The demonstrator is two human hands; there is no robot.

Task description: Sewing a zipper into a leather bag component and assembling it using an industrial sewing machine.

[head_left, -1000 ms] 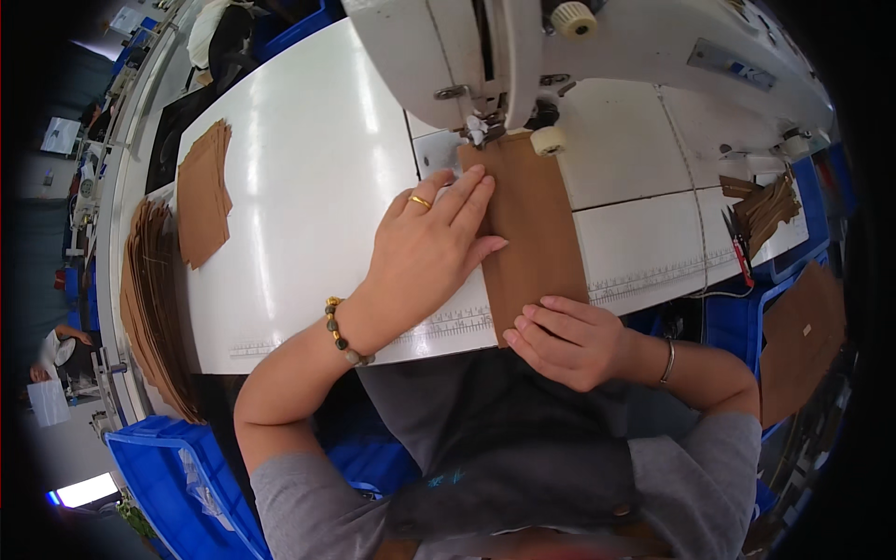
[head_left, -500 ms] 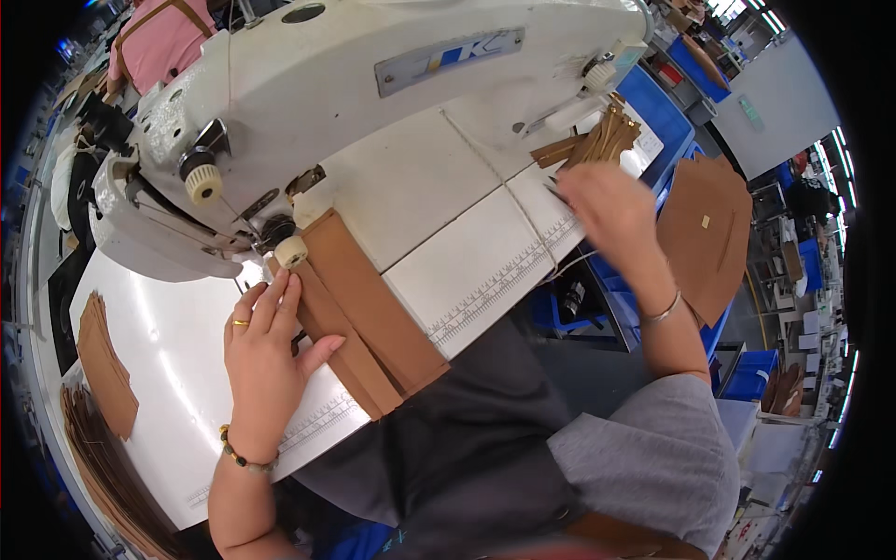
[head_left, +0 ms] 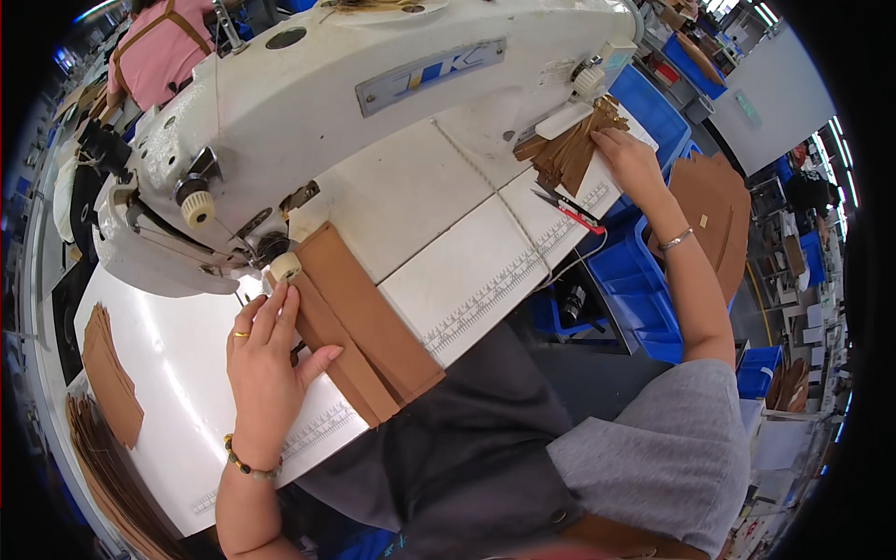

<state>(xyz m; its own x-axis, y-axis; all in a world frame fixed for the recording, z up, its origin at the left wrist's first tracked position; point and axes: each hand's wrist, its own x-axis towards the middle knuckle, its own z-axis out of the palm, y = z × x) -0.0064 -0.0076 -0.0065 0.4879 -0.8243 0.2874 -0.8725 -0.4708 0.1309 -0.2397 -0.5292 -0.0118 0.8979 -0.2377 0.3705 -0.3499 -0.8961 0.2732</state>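
The panel (head_left: 373, 322) lies left of centre, far end at the machine (head_left: 401, 121) — the left hand (head_left: 269, 364) rests on it, fingers extended. Far right, the right hand (head_left: 637, 170) touches strips (head_left: 565, 154) — whether pinching one, I cannot tell.

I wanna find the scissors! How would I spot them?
Start at the big white sewing machine and go to its right end. Below that, on the white tabletop, a bunch of brown strips lies by the person's right hand. Just beside the bunch, nearer the person, are the scissors: their bright red handle sets them apart from all that brown.
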